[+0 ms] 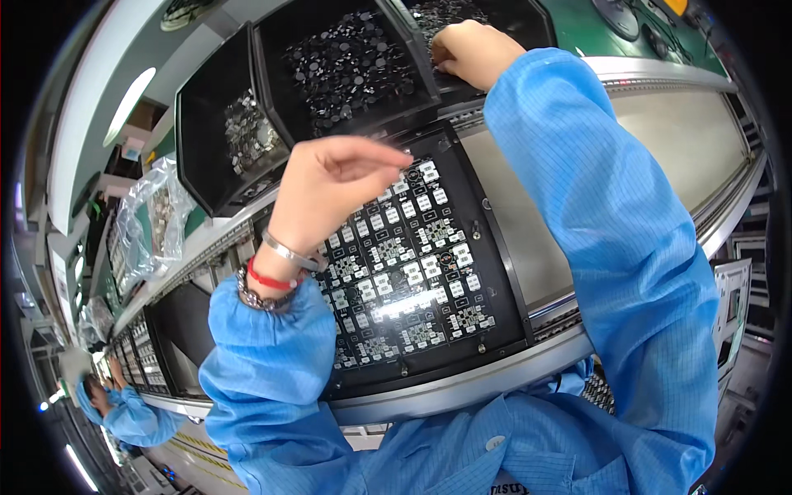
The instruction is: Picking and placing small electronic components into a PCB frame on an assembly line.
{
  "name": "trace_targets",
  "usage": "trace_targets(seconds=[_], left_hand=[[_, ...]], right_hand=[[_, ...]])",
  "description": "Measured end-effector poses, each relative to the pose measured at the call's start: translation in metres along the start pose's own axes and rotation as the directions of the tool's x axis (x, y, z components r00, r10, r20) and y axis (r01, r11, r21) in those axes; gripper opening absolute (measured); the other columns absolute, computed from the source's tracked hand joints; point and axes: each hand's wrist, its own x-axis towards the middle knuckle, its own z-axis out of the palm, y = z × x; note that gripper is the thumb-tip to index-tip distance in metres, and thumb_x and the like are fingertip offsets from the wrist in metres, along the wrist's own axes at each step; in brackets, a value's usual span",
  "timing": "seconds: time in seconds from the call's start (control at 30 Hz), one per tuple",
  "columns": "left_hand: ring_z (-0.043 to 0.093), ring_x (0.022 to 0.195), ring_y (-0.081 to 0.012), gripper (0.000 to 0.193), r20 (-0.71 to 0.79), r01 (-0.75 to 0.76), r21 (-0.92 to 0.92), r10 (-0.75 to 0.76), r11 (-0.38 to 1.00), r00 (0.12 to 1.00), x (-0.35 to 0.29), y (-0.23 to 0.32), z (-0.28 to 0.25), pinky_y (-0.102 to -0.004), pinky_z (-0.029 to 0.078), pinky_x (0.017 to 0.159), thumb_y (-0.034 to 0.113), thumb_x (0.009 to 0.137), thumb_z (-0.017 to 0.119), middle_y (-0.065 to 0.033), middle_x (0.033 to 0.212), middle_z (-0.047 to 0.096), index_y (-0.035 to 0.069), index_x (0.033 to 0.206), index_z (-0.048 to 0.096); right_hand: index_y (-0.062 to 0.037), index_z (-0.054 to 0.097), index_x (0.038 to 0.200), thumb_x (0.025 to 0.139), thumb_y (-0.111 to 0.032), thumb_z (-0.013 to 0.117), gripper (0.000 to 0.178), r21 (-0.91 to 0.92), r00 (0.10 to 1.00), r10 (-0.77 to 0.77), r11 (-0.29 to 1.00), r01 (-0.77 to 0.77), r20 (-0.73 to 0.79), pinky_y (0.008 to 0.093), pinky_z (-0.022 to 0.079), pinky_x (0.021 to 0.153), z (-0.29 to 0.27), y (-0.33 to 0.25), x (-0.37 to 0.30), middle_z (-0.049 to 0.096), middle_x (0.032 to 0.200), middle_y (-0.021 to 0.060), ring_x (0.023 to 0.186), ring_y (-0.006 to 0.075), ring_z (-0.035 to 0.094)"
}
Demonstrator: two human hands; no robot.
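Observation:
My left hand (323,188) hovers over the upper left of a circuit board panel (410,272). Its thumb and forefinger are pinched together; anything between the tips is too small to make out. Many white square components sit in rows on the panel, which lies in a black carrier (501,276) on a conveyor. My right hand (477,54) reaches into the far right black bin (528,25), fingers curled down at a heap of small metallic parts (441,15). What those fingers grip is hidden.
A middle bin holds many small round dark parts (346,70); a left bin holds silvery parts (250,132). Left of them lies a clear plastic bag (157,219). The metal conveyor rail (462,375) runs along my front. A co-worker in a blue sleeve (144,421) works at far left.

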Motion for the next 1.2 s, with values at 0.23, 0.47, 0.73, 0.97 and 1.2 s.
trace_targets(seconds=[0.23,0.47,0.73,0.97,1.2], left_hand=[[0.064,0.084,-0.0105,0.018,-0.068,-0.060,0.021,0.062,0.998,0.996,0.008,-0.042,0.015,-0.0219,0.053,0.079,-0.006,0.079,0.063,-0.0051,0.090,0.067,-0.003,0.095,0.069],[0.051,0.066,-0.0023,0.023,-0.053,-0.181,0.544,0.249,0.819,0.967,0.008,-0.048,0.016,-0.0159,0.036,0.056,-0.004,0.073,0.067,0.0024,0.084,0.064,0.005,0.094,0.067],[0.037,0.053,-0.0016,0.023,-0.028,-0.248,0.615,0.335,0.748,0.942,0.016,-0.050,0.026,-0.0198,0.025,0.045,-0.003,0.069,0.068,0.0057,0.072,0.059,0.008,0.090,0.066],[0.063,0.076,-0.0249,0.022,0.139,-0.389,0.735,0.438,0.555,0.888,0.018,-0.049,0.026,-0.0323,0.051,0.066,-0.004,0.071,0.065,-0.0077,0.085,0.065,0.005,0.091,0.063],[0.063,0.079,-0.0281,0.023,0.230,-0.467,0.737,0.468,0.489,0.853,0.018,-0.044,0.024,-0.0348,0.052,0.068,-0.004,0.071,0.063,-0.0091,0.084,0.065,0.006,0.092,0.063]], right_hand=[[-0.0066,0.071,0.086,0.076,-0.011,0.063,0.013,0.009,0.981,0.041,0.999,-0.040,-0.189,0.0412,0.052,0.075,-0.022,-0.013,-0.023,0.066,0.083,0.0175,0.082,0.0334,0.064],[-0.0031,0.069,0.092,0.078,-0.006,0.060,0.016,0.131,0.946,-0.063,0.985,0.109,-0.319,0.0390,0.053,0.073,-0.015,-0.003,-0.032,0.067,0.082,0.0171,0.080,0.0317,0.066],[-0.0005,0.065,0.090,0.078,0.002,0.060,0.014,0.320,0.893,-0.070,0.919,0.232,-0.445,0.0330,0.052,0.070,-0.005,0.011,-0.048,0.067,0.082,0.0163,0.079,0.0281,0.067],[-0.0001,0.064,0.090,0.076,0.006,0.059,0.016,0.414,0.893,-0.036,0.877,0.244,-0.449,0.0320,0.052,0.070,-0.006,0.013,-0.057,0.067,0.081,0.0159,0.078,0.0270,0.067],[-0.0003,0.064,0.092,0.075,0.008,0.059,0.020,0.441,0.883,-0.023,0.860,0.256,-0.469,0.0303,0.052,0.068,-0.007,0.011,-0.060,0.066,0.078,0.0137,0.073,0.0232,0.066]])
